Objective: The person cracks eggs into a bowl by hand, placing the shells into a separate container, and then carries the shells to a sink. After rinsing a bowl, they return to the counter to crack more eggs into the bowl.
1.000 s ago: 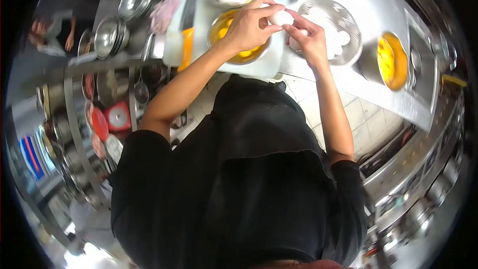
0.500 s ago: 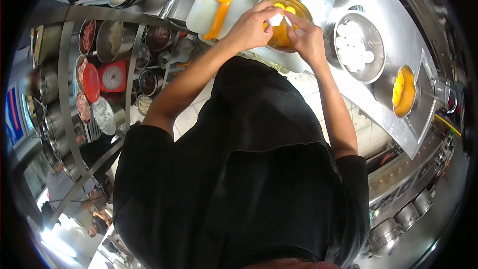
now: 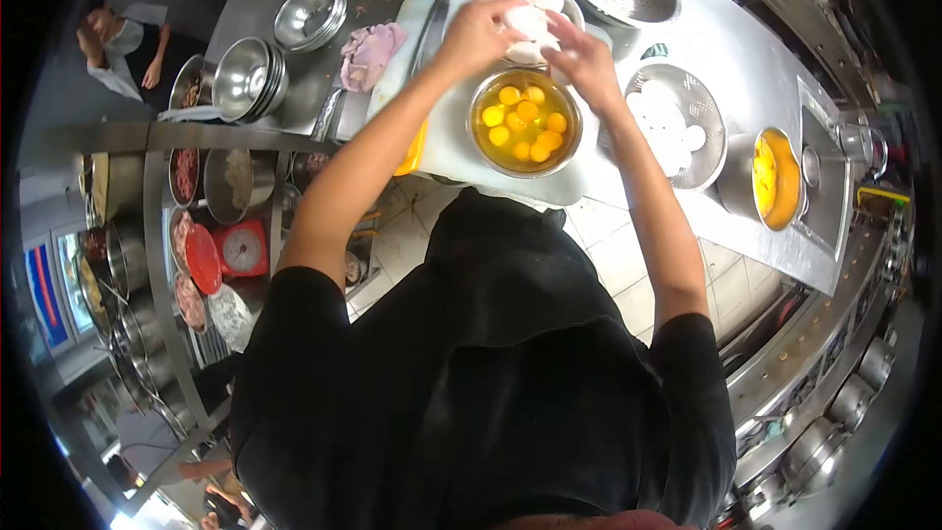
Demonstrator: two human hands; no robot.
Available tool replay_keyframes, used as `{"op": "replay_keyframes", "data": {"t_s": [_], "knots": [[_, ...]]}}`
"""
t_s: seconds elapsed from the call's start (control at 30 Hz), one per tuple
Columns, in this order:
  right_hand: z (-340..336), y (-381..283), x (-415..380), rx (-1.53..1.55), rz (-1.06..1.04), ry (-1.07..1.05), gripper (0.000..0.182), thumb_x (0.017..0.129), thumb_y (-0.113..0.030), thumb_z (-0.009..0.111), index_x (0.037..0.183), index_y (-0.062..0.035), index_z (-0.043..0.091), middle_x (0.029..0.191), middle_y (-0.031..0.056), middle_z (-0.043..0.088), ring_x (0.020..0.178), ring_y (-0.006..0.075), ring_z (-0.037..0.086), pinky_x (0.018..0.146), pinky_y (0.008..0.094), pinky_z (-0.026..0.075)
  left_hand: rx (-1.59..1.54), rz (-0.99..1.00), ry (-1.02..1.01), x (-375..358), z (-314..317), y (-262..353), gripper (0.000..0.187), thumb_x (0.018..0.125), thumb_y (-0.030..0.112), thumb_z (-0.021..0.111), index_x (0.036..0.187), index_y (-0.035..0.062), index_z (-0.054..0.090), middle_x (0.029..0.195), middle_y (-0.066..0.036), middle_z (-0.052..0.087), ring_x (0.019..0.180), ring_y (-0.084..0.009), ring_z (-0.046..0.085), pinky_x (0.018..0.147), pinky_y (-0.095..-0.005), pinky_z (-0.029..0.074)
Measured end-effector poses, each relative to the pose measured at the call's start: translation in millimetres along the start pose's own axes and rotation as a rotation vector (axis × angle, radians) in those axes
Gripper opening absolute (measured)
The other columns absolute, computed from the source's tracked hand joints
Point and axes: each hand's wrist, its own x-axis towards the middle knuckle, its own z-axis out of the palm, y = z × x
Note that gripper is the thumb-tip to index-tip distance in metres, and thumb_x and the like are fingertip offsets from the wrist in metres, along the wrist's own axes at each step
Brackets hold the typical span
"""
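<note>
A steel bowl of white eggshells (image 3: 535, 12) stands at the far side of a white cutting board (image 3: 581, 172). Over its left part is my left hand (image 3: 479, 36), fingers apart, with no shell clearly held. My right hand (image 3: 586, 66) hangs over the right part, its fingers also spread. White shells show between the two hands. Nearer to me, a metal bowl (image 3: 525, 123) holds several whole yolks in clear egg white. On the right is a perforated colander (image 3: 711, 128) with white eggs (image 3: 667, 128), partly behind my right forearm.
An orange-handled knife (image 3: 414, 149) and a pink cloth (image 3: 371, 56) lie left of the bowls. A pot with yellow contents (image 3: 777, 180) is at the right. Stacked steel bowls (image 3: 245, 79) and a red scale (image 3: 240, 247) are at the left. Another person (image 3: 128, 49) is at the upper left.
Both hands have moved from above the yolk bowl, where they held a cracked shell, to the far eggshell bowl and spread apart. The yolk bowl is now uncovered. The view has shifted.
</note>
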Motion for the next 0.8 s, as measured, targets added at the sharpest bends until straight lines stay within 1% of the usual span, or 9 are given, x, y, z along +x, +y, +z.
{"op": "replay_keyframes", "data": {"t_s": [0.07,0.13,0.2,0.27,0.3,0.37,0.5,0.67,0.8], "knots": [[-11,-3,20,-0.274,0.023,0.070,0.056,0.076,-0.018,0.066,0.128,-0.0009,0.053,0.119,0.0168,0.062,0.096,0.0228,0.065,0.087,0.0318,0.048,0.214,0.110,-0.025,31,1,-32,0.048,0.065,0.007,0.077,0.111,0.0098,0.066,0.107,-0.010,0.063,0.091,-0.0271,0.060,0.081,-0.0310,0.049],[-26,-10,18,-0.284,-0.086,0.188,0.058,0.080,-0.010,0.065,0.135,-0.0049,0.047,0.123,0.0091,0.061,0.087,0.0157,0.064,0.074,0.0257,0.051,0.367,0.125,-0.094,45,3,-36,0.046,0.065,0.011,0.076,0.110,0.0141,0.067,0.108,-0.007,0.063,0.104,-0.0294,0.054,0.092,-0.0372,0.045],[-58,-39,-17,-0.090,0.107,0.229,0.053,0.082,-0.011,0.063,0.132,-0.0059,0.049,0.118,0.0084,0.064,0.072,0.0102,0.062,0.065,0.0227,0.050,0.401,0.262,0.004,49,15,-10,0.046,0.066,0.012,0.075,0.111,0.0158,0.067,0.114,-0.008,0.060,0.107,-0.0305,0.053,0.095,-0.0372,0.043],[-103,-47,-58,-0.188,0.150,0.330,0.048,0.083,-0.011,0.062,0.130,-0.0043,0.052,0.113,0.0084,0.066,0.071,0.0127,0.063,0.064,0.0236,0.051,0.347,0.356,0.001,49,48,12,0.046,0.069,0.012,0.072,0.114,0.0143,0.064,0.118,-0.008,0.058,0.108,-0.0307,0.053,0.094,-0.0386,0.044],[-122,-45,-79,-0.113,0.218,0.423,0.046,0.083,-0.011,0.061,0.128,-0.0029,0.053,0.110,0.0089,0.067,0.072,0.0127,0.063,0.064,0.0235,0.051,0.039,0.332,-0.193,44,78,21,0.046,0.070,0.011,0.070,0.115,0.0130,0.063,0.119,-0.008,0.058,0.109,-0.0306,0.053,0.094,-0.0395,0.045],[-156,-37,-112,-0.067,0.254,0.541,0.043,0.084,-0.010,0.061,0.125,0.0001,0.054,0.105,0.0102,0.068,0.073,0.0126,0.062,0.066,0.0238,0.051,-0.087,0.244,-0.480,29,130,57,0.047,0.072,0.009,0.066,0.119,0.0119,0.061,0.122,-0.010,0.056,0.110,-0.0309,0.054,0.093,-0.0406,0.045],[-174,-27,-156,-0.094,0.206,0.642,0.042,0.083,-0.008,0.062,0.123,0.0023,0.055,0.100,0.0122,0.069,0.070,0.0124,0.061,0.065,0.0245,0.051,0.414,0.045,-0.673,21,214,90,0.062,0.075,-0.001,0.055,0.133,0.0197,0.050,0.137,-0.014,0.043,0.119,-0.0343,0.049,0.096,-0.0403,0.045],[-180,-23,-200,-0.026,0.227,0.717,0.037,0.083,-0.007,0.063,0.119,0.0005,0.058,0.096,0.0104,0.069,0.076,0.0129,0.062,0.063,0.0241,0.050,0.605,0.255,-0.797,42,254,60,0.057,0.071,0.012,0.067,0.126,0.0216,0.058,0.144,-0.015,0.031,0.131,-0.0340,0.031,0.103,-0.0439,0.036],[-185,-13,-211,0.148,0.307,0.751,0.032,0.084,-0.009,0.063,0.115,0.0005,0.060,0.093,0.0089,0.068,0.069,0.0127,0.061,0.060,0.0227,0.049,0.511,0.536,-0.698,50,252,49,0.044,0.069,0.015,0.071,0.113,0.0107,0.064,0.142,-0.012,0.034,0.130,-0.0326,0.031,0.104,-0.0453,0.033]]}}
